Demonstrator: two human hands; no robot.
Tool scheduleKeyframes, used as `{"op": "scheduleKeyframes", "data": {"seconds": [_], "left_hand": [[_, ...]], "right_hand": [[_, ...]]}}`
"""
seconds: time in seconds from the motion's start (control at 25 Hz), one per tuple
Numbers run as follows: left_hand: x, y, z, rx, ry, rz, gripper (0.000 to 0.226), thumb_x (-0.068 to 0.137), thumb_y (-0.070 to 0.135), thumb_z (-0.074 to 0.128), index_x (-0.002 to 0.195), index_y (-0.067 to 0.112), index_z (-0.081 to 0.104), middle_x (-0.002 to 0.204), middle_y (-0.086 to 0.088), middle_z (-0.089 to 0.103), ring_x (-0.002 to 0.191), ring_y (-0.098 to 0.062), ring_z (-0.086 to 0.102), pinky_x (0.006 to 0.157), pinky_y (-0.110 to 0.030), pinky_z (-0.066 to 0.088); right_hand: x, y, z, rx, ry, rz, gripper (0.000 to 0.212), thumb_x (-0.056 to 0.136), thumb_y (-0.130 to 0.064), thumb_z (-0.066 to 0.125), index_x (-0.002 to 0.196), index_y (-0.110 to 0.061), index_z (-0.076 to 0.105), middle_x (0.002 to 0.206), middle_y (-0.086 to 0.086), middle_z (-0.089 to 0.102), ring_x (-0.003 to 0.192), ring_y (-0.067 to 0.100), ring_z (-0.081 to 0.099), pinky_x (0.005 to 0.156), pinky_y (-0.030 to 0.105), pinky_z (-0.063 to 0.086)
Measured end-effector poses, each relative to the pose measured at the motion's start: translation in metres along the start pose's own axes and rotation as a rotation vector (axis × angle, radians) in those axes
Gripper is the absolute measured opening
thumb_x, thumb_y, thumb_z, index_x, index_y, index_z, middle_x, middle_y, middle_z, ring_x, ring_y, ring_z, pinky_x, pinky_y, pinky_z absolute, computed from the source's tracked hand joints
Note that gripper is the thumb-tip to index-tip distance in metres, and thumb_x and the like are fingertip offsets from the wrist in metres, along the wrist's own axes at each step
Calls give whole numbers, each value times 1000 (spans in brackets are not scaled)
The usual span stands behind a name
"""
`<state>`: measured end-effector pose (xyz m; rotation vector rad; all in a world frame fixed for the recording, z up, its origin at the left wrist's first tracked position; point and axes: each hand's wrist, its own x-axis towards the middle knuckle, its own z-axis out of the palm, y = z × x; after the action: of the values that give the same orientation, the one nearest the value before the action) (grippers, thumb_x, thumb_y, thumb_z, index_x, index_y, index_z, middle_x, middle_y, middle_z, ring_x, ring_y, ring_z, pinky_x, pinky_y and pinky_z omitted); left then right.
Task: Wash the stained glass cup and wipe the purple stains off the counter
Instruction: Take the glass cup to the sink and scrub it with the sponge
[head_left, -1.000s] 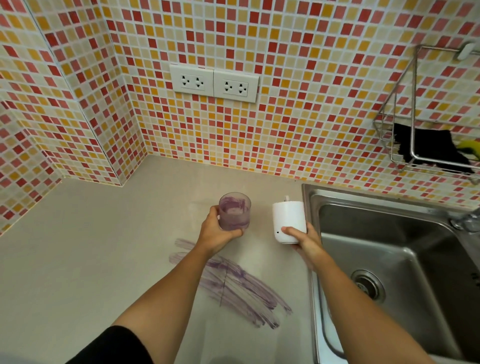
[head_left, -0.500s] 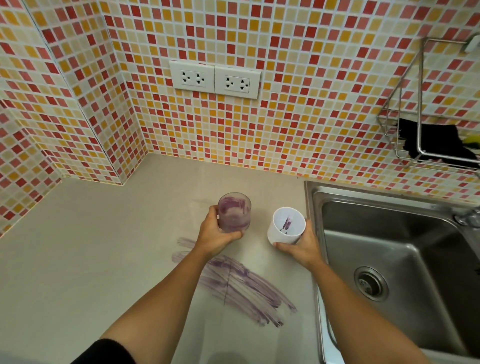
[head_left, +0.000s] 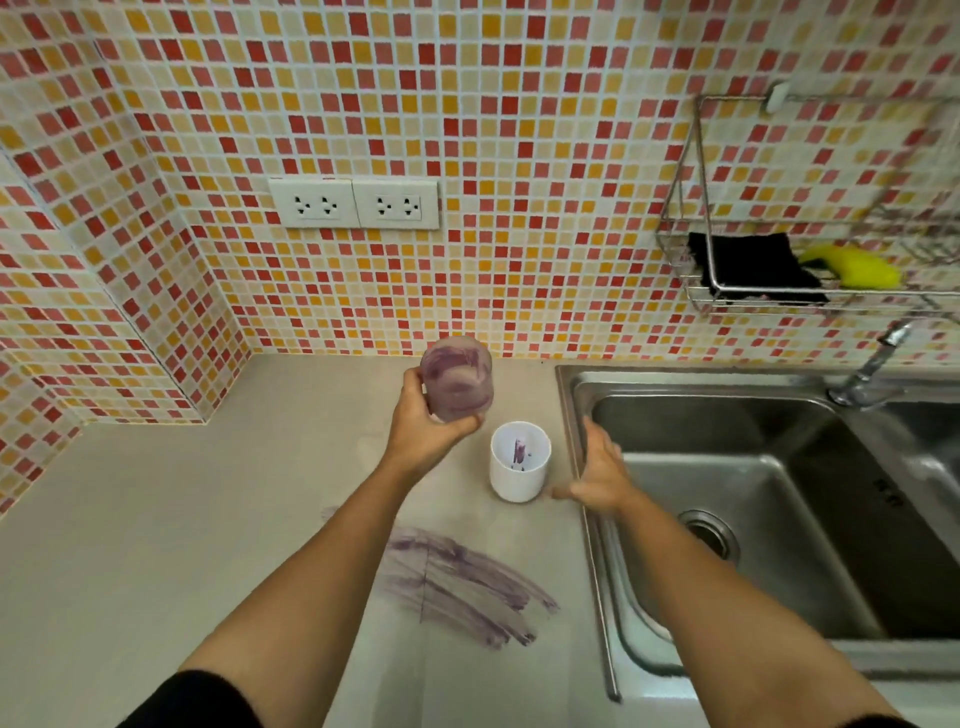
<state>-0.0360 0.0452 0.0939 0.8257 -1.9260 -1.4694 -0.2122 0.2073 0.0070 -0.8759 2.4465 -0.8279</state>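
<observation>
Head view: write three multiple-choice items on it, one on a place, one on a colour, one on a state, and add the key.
1. Where does the white cup stand?
A. On the counter, beside the sink.
B. On the floor.
C. On a plate.

2. What colour are the smears on the counter?
A. Green.
B. Purple.
C. Black.

3. What is the left hand doing?
A. Lying flat on the counter.
B. Hanging open.
C. Gripping the glass cup.

Key:
1 A, it stands upright on the counter next to the sink's rim.
2 B, the streaks in front of the cups are purple.
3 C, its fingers and thumb curl round the glass cup.
</observation>
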Motion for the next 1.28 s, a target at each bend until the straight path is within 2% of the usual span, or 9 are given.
{"op": "scheduleKeyframes", "data": {"seconds": [0.2,0.36,0.48,0.56,0.76,0.96,1.08,1.16,1.28], "left_hand": [[-3,50,102,-122,-92,121,82,66,19,84,125,44,33,122,14,49,107,-7,55,70,-8,51],[-18,33,215,-172,-154,53,80,62,18,86,122,42,40,123,14,51,110,-8,55,75,-18,54],[-21,15,299,127,-260,40,88,58,24,88,129,29,38,130,3,41,115,-10,48,95,-30,48],[-18,6,345,456,-306,93,89,60,34,85,134,24,36,130,-3,33,113,-14,42,96,-28,43],[-5,3,416,1173,-339,214,80,73,33,72,140,26,30,135,-10,29,120,-30,32,97,-43,42],[18,10,446,1574,-337,463,79,75,18,70,141,19,27,136,-13,30,120,-33,35,96,-43,38],[28,12,452,1614,-335,628,78,73,16,72,140,16,31,134,-13,36,119,-34,39,94,-42,41],[37,13,456,1495,-300,469,76,71,19,74,136,19,35,136,-14,35,121,-34,36,95,-41,41],[57,15,466,1101,-287,-1,77,66,34,75,133,24,36,135,-9,35,121,-31,32,100,-36,36]], "right_hand": [[12,52,-85,70,170,-27,105,74,-45,73,149,-21,3,158,2,3,144,25,6,115,43,16],[8,146,-146,-178,238,-36,89,85,-62,46,149,-16,4,159,3,3,145,21,6,116,38,9],[3,233,-196,-355,162,-15,82,91,-59,34,149,-10,2,158,7,-1,145,21,1,117,37,4],[-2,284,-222,-436,114,10,80,93,-57,31,148,-7,2,158,10,-1,145,21,1,117,36,4],[3,356,-258,-442,135,103,78,94,-54,31,147,-4,5,157,13,2,145,24,3,117,37,6],[24,391,-268,-405,127,165,74,96,-48,32,147,-2,4,157,16,1,145,26,1,118,40,7],[33,404,-268,-381,138,163,74,95,-46,36,147,-2,5,157,16,2,145,27,2,118,39,7],[50,408,-278,-323,148,167,78,94,-41,44,147,-1,4,157,17,0,145,28,1,117,39,9],[85,404,-301,-223,131,143,92,87,-34,59,146,0,-3,157,16,-4,145,26,-2,116,34,4]]}}
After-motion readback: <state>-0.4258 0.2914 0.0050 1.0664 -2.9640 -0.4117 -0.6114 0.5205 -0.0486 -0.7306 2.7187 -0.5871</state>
